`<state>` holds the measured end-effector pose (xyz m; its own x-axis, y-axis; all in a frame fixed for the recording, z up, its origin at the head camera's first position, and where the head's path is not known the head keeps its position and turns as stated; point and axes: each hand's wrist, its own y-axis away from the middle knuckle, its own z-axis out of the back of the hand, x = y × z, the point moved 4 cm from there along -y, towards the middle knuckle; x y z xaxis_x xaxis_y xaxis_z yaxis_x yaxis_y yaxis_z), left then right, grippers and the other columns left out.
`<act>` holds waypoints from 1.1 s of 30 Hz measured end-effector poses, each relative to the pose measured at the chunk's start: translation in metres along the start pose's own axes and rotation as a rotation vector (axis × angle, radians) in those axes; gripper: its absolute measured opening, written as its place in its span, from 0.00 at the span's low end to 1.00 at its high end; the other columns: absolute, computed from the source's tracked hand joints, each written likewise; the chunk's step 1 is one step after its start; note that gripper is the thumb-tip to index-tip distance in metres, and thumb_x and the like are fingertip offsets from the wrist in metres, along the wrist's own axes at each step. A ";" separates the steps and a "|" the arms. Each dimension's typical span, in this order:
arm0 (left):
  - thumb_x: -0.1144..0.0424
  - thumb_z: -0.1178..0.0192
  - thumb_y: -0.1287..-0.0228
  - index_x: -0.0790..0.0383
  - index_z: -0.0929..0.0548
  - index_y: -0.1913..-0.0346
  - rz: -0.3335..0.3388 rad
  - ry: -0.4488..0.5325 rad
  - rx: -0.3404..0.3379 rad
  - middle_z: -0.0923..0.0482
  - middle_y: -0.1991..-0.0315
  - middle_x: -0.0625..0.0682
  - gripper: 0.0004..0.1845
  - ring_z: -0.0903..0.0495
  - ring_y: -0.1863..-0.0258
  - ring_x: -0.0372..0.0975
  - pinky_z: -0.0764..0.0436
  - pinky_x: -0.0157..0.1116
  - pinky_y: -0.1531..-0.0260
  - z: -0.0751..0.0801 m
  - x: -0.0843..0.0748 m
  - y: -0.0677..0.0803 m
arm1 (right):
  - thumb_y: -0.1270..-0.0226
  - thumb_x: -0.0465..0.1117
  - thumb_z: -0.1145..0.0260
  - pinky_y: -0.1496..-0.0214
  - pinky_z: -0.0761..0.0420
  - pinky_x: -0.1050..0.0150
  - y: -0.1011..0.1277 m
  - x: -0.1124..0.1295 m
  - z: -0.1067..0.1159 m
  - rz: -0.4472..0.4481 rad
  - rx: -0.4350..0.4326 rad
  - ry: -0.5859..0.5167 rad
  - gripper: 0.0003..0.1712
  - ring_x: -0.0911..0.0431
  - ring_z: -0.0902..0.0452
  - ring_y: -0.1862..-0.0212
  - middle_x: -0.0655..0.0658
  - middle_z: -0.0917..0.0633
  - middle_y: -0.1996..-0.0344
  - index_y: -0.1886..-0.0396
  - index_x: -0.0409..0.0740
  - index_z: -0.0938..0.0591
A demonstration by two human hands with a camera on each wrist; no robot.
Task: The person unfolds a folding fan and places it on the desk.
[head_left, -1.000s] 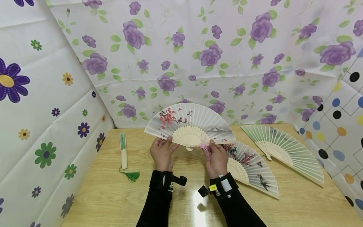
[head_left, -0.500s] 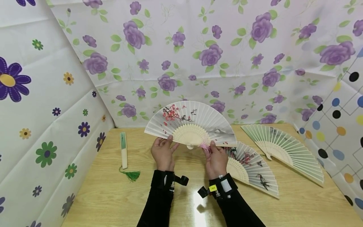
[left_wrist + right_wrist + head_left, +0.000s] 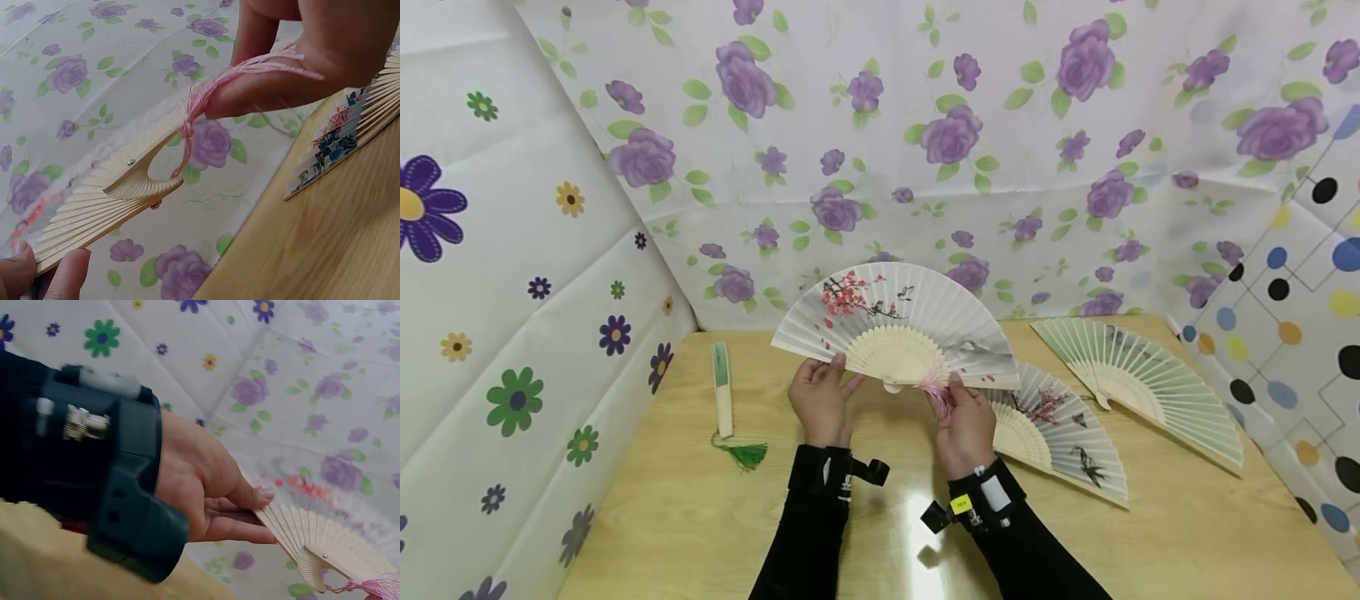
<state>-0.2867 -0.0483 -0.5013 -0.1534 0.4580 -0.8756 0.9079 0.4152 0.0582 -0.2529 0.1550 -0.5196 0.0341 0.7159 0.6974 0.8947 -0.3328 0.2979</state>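
An unfolded white folding fan (image 3: 891,352) with red blossoms and pale ribs is held up above the table, its pivot pointing down. My left hand (image 3: 822,404) pinches its left edge between thumb and fingers; the right wrist view shows this left hand (image 3: 200,478) from the side. At the other edge, my right hand (image 3: 967,427) grips the fan near the pink tassel (image 3: 934,388). In the left wrist view, the tassel (image 3: 215,84) drapes over the right hand (image 3: 337,50). Behind the right hand, a second blossom-painted fan (image 3: 1067,433) lies spread on the table.
A spread green fan (image 3: 1157,392) lies on the right of the wooden table (image 3: 662,517). On the left is a folded fan (image 3: 722,390) with a green tassel (image 3: 747,455). Flowered cloth (image 3: 887,150) stands behind, with patterned cloths at both sides.
The held fan has risen slightly and stands a little more upright than one second ago. Both hands keep hold of it. The head view has shifted slightly; the fans on the table stay put.
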 end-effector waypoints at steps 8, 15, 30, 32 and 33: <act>0.70 0.35 0.14 0.68 0.17 0.28 0.164 -0.149 0.109 0.16 0.47 0.53 0.18 0.10 0.46 0.38 0.01 0.42 0.44 0.042 -0.014 0.015 | 0.05 0.43 0.40 0.61 0.09 0.77 0.060 -0.009 0.043 -0.187 0.125 0.137 0.12 0.65 0.15 0.65 0.52 0.11 0.61 0.45 0.39 0.16; 0.72 0.35 0.15 0.74 0.19 0.28 0.293 -0.272 0.150 0.09 0.47 0.58 0.20 0.05 0.57 0.37 0.02 0.34 0.54 0.084 -0.014 0.028 | 0.03 0.45 0.45 0.34 0.04 0.56 0.117 -0.025 0.084 -0.408 0.217 0.187 0.13 0.58 0.04 0.47 0.49 0.07 0.55 0.44 0.43 0.18; 0.69 0.22 0.25 0.76 0.10 0.51 0.311 -0.645 0.215 0.09 0.70 0.55 0.12 0.10 0.74 0.35 0.06 0.32 0.73 0.106 0.001 0.052 | 0.01 0.49 0.51 0.29 0.06 0.53 0.153 -0.019 0.136 -0.649 0.270 0.080 0.23 0.54 0.03 0.45 0.45 0.03 0.51 0.42 0.39 0.14; 0.68 0.22 0.26 0.75 0.10 0.53 0.306 -0.671 0.230 0.09 0.70 0.56 0.11 0.10 0.74 0.35 0.05 0.32 0.72 0.104 -0.001 0.055 | 0.01 0.49 0.50 0.30 0.05 0.53 0.157 -0.018 0.139 -0.677 0.265 0.057 0.23 0.53 0.03 0.45 0.44 0.03 0.51 0.44 0.39 0.13; 0.68 0.22 0.25 0.74 0.10 0.54 0.305 -0.679 0.238 0.09 0.70 0.56 0.10 0.10 0.74 0.35 0.05 0.32 0.72 0.104 -0.002 0.057 | 0.02 0.50 0.50 0.29 0.05 0.52 0.159 -0.018 0.141 -0.691 0.265 0.048 0.24 0.53 0.03 0.46 0.44 0.03 0.52 0.45 0.40 0.13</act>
<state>-0.1946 -0.1071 -0.5464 0.3195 -0.0888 -0.9434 0.9425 0.1330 0.3066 -0.0486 0.1757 -0.5768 -0.5895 0.6789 0.4378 0.7831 0.3475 0.5157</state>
